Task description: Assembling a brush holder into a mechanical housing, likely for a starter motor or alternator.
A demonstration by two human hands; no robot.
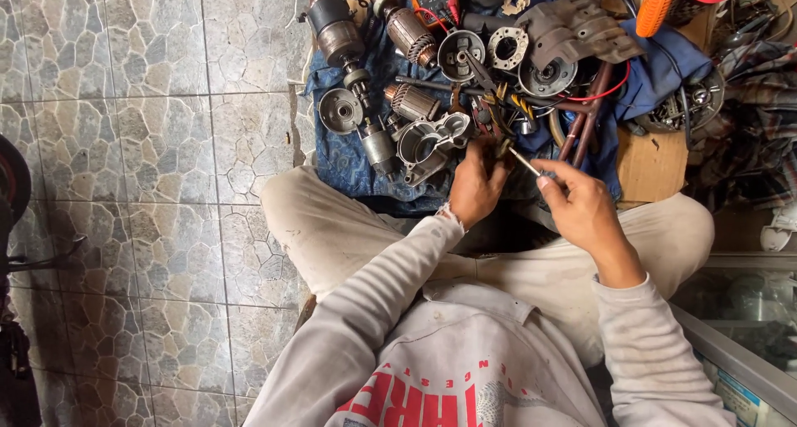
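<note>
Grey sweatshirt sleeves (pixel 390 311) reach forward over crossed legs in pale trousers (pixel 332 228). Her or his right hand (pixel 581 207) has its fingers curled shut around a thin metal rod (pixel 525 161), whose tip points toward the left hand (pixel 477 182). That left hand is closed over a small dark part at the edge of the blue cloth (pixel 340 157); what it grips is hidden. Just beyond lie a grey motor housing (pixel 427 141), copper-wound armatures (pixel 413 102) and a round end cap (pixel 340 110), all close together on the cloth above the stone-pattern tiled floor (pixel 149 145).
</note>
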